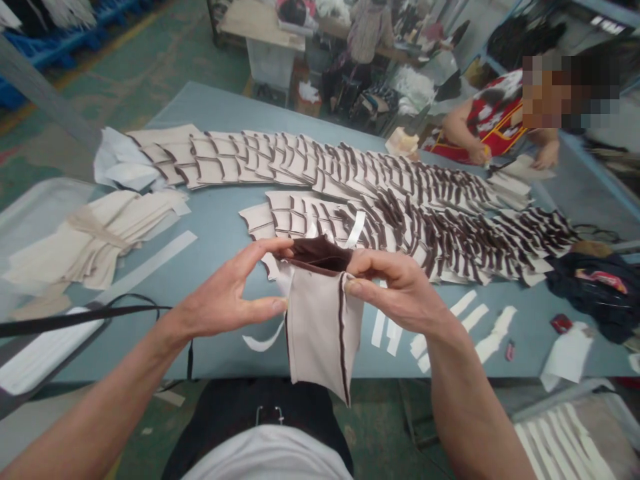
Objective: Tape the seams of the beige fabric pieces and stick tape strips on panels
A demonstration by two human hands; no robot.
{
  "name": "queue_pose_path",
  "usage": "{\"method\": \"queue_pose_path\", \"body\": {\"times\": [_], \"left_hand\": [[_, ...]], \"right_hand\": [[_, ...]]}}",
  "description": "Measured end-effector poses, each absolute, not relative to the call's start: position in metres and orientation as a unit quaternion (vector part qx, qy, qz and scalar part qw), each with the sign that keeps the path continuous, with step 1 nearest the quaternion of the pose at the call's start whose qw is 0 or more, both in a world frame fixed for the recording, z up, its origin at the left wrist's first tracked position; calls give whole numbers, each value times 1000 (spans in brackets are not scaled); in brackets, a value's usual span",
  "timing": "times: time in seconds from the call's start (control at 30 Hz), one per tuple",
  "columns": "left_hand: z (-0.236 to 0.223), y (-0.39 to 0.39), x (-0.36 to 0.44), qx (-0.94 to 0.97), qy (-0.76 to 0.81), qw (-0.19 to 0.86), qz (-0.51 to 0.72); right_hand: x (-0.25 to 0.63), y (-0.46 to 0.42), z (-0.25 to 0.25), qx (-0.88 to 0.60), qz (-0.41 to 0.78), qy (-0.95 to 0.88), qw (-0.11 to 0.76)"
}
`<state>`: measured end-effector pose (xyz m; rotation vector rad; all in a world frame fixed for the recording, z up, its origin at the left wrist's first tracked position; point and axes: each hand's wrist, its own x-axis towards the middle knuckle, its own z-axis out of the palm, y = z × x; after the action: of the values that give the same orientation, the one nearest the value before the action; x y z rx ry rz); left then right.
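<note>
Nearest the camera is a white shirt (270, 457), dark trousers (215, 427) beyond it. At the near edge of the blue table (215, 223), a pale, dark-lined pouch (317, 327) is held mouth up. Right hand (400, 287): closed, pinching the pouch at its right rim beside the dark seam. Left hand (217, 297): spread, fingertips at the left rim, thumb at the left side; contact pressure cannot be told. Similar pieces (425, 230) lie in overlapping rows farther off. Step in hand, as judged: handling the open mouth; the next move calls for a steady right pinch
</note>
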<state>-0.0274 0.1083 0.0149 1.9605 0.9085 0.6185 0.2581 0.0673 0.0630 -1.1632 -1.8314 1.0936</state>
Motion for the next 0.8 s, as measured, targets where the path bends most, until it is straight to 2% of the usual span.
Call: {"method": "queue_pose_path", "body": {"times": [0.27, 0.43, 0.67, 0.8], "left_hand": [[36, 103, -16, 836, 260, 401, 270], [50, 94, -10, 839, 262, 422, 223], [44, 92, -15, 843, 254, 429, 203], [42, 89, -19, 849, 239, 429, 196]], "right_hand": [[241, 57, 51, -427, 422, -732, 323], [226, 53, 40, -405, 452, -728, 319], [220, 48, 35, -422, 517, -693, 273], [216, 47, 32, -419, 510, -706, 256]]}}
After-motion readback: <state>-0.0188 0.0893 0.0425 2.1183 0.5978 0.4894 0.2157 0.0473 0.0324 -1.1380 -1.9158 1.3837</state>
